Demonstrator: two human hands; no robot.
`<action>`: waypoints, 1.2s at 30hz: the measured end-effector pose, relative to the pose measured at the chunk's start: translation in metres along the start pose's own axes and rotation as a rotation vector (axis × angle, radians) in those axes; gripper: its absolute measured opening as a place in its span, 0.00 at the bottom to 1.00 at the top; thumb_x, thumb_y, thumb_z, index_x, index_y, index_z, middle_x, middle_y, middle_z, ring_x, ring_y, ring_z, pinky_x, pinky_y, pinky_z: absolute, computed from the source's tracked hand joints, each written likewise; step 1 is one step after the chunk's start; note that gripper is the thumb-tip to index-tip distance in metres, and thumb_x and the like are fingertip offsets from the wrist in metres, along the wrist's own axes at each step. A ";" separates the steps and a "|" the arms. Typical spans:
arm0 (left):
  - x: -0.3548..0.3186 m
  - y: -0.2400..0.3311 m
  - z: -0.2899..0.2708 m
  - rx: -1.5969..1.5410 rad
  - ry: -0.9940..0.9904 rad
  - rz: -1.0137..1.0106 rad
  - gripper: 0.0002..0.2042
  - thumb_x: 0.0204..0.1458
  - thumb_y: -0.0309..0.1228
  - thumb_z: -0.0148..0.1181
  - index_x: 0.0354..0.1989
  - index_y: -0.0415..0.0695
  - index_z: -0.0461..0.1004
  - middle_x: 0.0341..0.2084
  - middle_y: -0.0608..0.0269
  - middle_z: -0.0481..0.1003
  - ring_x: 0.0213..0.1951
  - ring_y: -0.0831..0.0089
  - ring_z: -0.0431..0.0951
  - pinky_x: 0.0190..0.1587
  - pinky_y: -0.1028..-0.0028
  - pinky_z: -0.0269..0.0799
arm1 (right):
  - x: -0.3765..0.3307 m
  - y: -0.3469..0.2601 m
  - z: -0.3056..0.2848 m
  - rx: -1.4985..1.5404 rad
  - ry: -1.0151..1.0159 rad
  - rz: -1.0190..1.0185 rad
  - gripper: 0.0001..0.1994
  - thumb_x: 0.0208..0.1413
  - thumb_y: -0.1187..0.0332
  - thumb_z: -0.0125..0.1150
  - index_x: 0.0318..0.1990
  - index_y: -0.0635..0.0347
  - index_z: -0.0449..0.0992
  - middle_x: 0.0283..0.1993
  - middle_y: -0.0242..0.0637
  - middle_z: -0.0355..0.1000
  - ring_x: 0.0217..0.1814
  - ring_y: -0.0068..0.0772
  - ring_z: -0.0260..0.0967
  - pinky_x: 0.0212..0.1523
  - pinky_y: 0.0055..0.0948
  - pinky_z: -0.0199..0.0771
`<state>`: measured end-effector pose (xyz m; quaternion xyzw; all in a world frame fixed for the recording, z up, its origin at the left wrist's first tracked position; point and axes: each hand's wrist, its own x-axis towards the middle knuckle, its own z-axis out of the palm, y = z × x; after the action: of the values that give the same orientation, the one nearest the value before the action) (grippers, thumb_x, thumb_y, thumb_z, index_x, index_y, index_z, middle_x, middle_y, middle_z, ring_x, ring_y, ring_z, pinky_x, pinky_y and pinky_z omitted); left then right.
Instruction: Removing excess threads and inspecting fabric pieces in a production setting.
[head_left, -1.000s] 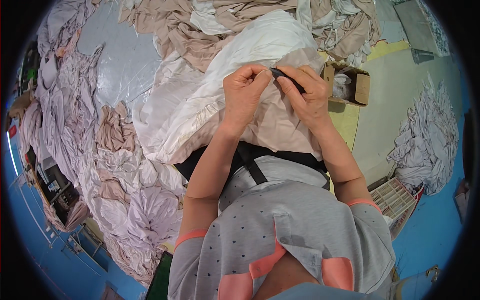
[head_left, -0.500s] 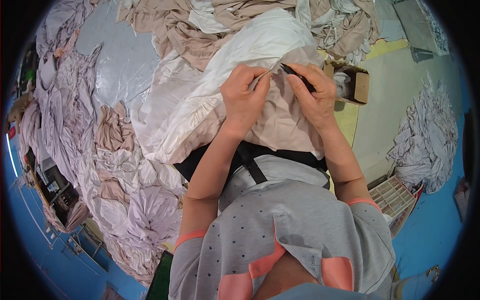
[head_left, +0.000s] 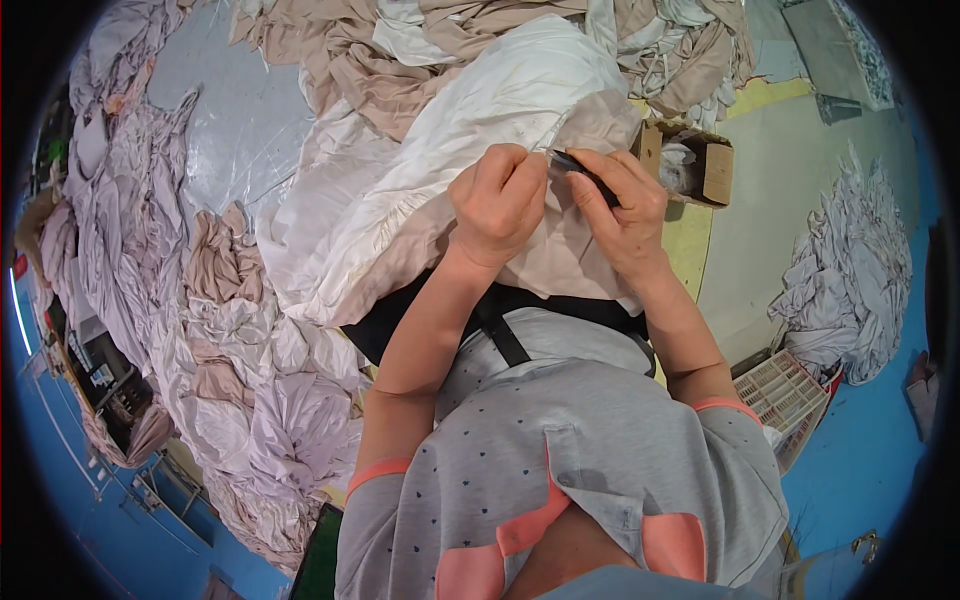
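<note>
A large white and pale beige cloth (head_left: 530, 75) lies over my lap and spreads away from me. My left hand (head_left: 497, 208) is closed in a pinch on a seam or edge of this cloth, though its fingertips are mostly hidden. Small black thread snips (head_left: 594, 178) sit in my right hand (head_left: 630, 212), shut around them. Their pointed tip aims left, close beside the left hand's pinch. Whether the tip touches the cloth, I cannot tell.
Beige and white cloth (head_left: 365, 75) is heaped beyond my lap, and more crumpled cloth (head_left: 290, 420) lies at my left. An open cardboard box (head_left: 718, 172) stands just right of my right hand. Farther right are a grey cloth pile (head_left: 845, 275) and a cream plastic crate (head_left: 783, 392).
My left hand has shifted slightly down and turned, its fingers curled tighter. My right hand has lowered a little, bringing the snips' tip down and slightly left.
</note>
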<state>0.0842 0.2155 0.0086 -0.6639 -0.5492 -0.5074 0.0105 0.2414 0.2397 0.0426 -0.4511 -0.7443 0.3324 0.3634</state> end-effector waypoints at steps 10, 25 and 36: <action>0.001 0.003 0.000 -0.003 0.000 0.025 0.11 0.33 0.16 0.66 0.27 0.42 0.77 0.22 0.64 0.72 0.18 0.71 0.72 0.20 0.75 0.65 | 0.000 0.002 0.002 -0.028 0.039 -0.075 0.11 0.49 0.76 0.64 0.42 0.64 0.78 0.26 0.35 0.68 0.23 0.25 0.64 0.23 0.23 0.63; 0.000 0.002 0.000 -0.002 -0.013 0.031 0.11 0.32 0.16 0.66 0.27 0.42 0.77 0.22 0.64 0.72 0.19 0.71 0.72 0.20 0.75 0.66 | 0.001 0.003 0.002 -0.012 0.041 -0.028 0.09 0.50 0.76 0.64 0.40 0.63 0.79 0.25 0.34 0.69 0.23 0.25 0.64 0.23 0.22 0.62; -0.002 0.000 0.001 0.009 -0.035 0.089 0.11 0.31 0.16 0.65 0.26 0.41 0.77 0.22 0.63 0.71 0.19 0.71 0.71 0.20 0.76 0.65 | -0.001 0.001 -0.003 0.007 0.005 0.039 0.09 0.50 0.75 0.63 0.41 0.64 0.78 0.25 0.34 0.68 0.23 0.23 0.63 0.22 0.22 0.60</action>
<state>0.0853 0.2146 0.0072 -0.6963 -0.5215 -0.4925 0.0265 0.2449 0.2398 0.0430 -0.4650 -0.7334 0.3407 0.3602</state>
